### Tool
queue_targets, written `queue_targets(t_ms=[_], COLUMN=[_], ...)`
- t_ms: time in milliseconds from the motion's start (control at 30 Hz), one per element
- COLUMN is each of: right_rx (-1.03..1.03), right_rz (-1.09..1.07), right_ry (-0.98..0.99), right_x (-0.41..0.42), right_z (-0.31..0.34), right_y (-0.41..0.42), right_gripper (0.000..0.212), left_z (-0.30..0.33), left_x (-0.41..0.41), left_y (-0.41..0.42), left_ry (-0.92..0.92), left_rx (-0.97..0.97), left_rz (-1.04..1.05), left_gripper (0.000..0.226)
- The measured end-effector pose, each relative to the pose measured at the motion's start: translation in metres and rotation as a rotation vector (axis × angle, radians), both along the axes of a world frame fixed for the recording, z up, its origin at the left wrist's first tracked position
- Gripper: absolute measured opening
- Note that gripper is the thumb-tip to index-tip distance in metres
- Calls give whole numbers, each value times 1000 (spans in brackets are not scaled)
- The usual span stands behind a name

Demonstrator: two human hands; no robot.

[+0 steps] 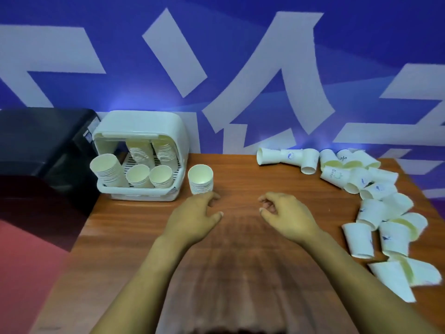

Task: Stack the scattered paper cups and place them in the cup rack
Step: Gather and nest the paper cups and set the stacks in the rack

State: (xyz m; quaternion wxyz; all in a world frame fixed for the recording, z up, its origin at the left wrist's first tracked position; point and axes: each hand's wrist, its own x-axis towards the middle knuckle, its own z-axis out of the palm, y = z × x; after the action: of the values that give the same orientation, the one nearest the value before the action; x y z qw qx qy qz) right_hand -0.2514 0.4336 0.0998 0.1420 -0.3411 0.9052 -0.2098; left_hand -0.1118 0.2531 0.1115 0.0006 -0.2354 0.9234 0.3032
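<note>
- The left hand (195, 214) rests released, fingertips at the base of the stacked cups (200, 180).
- The right hand (285, 214) is empty, loosely curled.
- The cup rack (142, 131) stands left of the stack.

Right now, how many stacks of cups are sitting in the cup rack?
5. In the cup rack: front left stack, front middle stack, front right stack, back middle stack, back right stack. The back left is partly hidden.
</note>
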Motion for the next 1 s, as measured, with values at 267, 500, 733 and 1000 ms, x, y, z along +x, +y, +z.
queue_targets(t_ms=[267, 500, 733, 1000], right_rx=[-36, 33, 85, 203], right_rz=[-5, -127, -166, -181], right_ry=[-29, -46, -114, -89], right_x=[-27, -53, -86, -167], right_z=[3, -6, -32, -59], right_y=[46, 95, 148, 239], right_gripper=[23, 21, 25, 28], left_z=[12, -2, -25, -70], left_x=[-32, -95, -147, -200], left_y=[40, 70, 128, 226], left_ry=[-19, -19, -120, -286], left_rx=[-38, 16, 1, 50], left_rz=[-38, -156, -302, -254], left_gripper=[38, 39, 42, 45])
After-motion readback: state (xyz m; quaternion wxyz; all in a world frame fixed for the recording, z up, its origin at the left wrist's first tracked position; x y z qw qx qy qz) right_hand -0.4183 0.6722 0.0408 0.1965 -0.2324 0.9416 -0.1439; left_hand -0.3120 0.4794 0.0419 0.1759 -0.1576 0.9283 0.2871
